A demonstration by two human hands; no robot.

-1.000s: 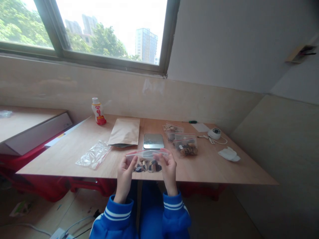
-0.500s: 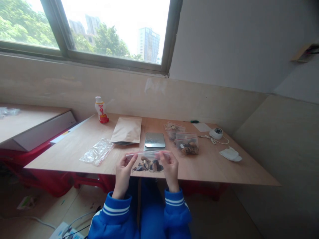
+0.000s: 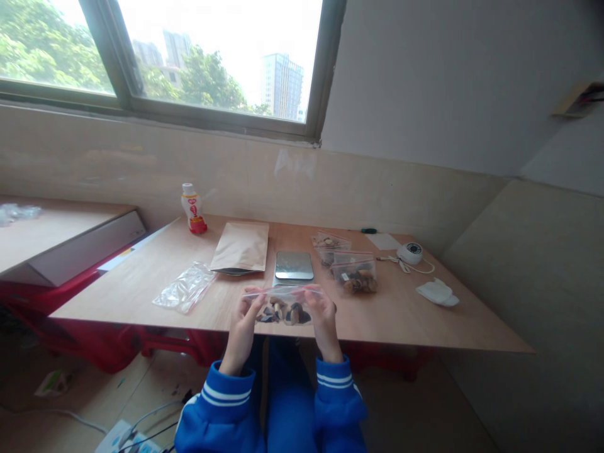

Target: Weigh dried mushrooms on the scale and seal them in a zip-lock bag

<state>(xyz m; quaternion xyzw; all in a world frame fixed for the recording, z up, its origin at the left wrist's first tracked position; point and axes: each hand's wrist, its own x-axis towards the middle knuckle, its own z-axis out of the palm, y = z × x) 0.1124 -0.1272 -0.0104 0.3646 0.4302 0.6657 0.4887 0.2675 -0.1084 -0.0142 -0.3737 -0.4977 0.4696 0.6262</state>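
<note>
A clear zip bag [image 3: 283,293] with brown and dark dried pieces, perhaps mushrooms, is held at the table's front edge. My left hand [image 3: 243,319] pinches its top strip near the left end. My right hand [image 3: 323,314] grips the same strip towards the right end, thumb on top. The dried pieces [image 3: 285,312] lie low in the bag between both hands. Just beyond the bag is a flat silver scale [image 3: 294,265]. To its right stand further filled zip bags [image 3: 355,274] with similar contents.
Left of the scale lie a brown paper pouch [image 3: 240,248] and clear plastic bags [image 3: 184,288]. A bottle [image 3: 193,210] stands at the back left. On the right are a white round device [image 3: 409,253] with a cable, a crumpled white cloth or mask [image 3: 436,292], and paper [image 3: 382,241].
My left hand has shifted right along the bag's top strip, closer to my right hand. My right hand has moved slightly right. Both still hold the bag.
</note>
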